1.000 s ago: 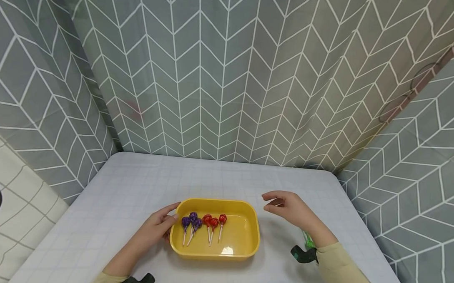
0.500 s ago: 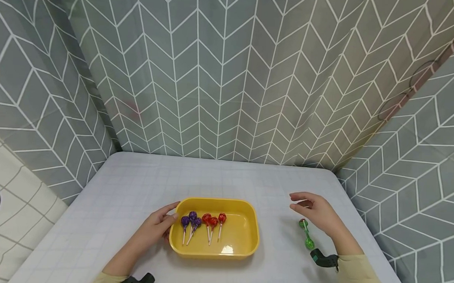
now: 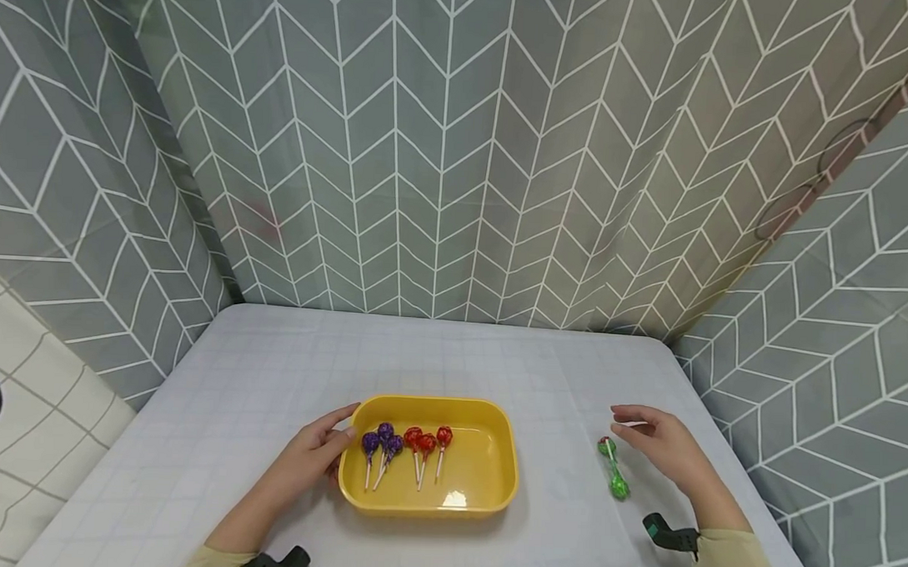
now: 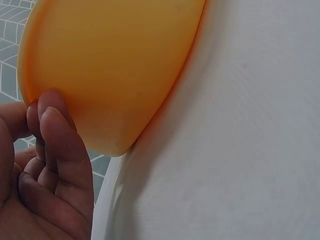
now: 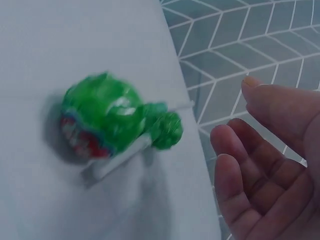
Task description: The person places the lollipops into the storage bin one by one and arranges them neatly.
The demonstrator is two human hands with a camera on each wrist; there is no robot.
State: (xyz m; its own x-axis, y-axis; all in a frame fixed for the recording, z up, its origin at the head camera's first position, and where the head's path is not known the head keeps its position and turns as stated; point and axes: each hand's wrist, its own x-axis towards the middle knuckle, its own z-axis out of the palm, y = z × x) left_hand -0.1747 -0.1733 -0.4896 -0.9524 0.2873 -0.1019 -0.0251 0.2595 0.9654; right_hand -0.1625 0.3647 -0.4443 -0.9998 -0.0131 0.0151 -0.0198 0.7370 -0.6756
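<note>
A yellow tray (image 3: 485,460) sits on the white table, holding purple lollipops (image 3: 385,433) at its left and red lollipops (image 3: 427,444) near its middle. My left hand (image 3: 314,454) grips the tray's left rim, thumb over the edge; in the left wrist view its curled fingers (image 4: 60,135) meet the tray's outer wall. Over the table to the right hovers my right hand (image 3: 666,441), fingers loosely bent and holding nothing. Just left of it lie green lollipops (image 3: 618,487), heads at opposite ends; the right wrist view shows the nearer green head (image 5: 105,115) large, apart from the fingers.
The white table (image 3: 301,362) runs back to a grey chevron-patterned curtain (image 3: 444,150), with more curtain at both sides. White tiles (image 3: 36,436) show at the left. A black wrist camera (image 3: 669,535) sits on my right wrist, and another (image 3: 282,564) on my left.
My right hand has moved right, from beside the tray to past the green lollipops, which have come into full view. My left hand and the tray stay in place.
</note>
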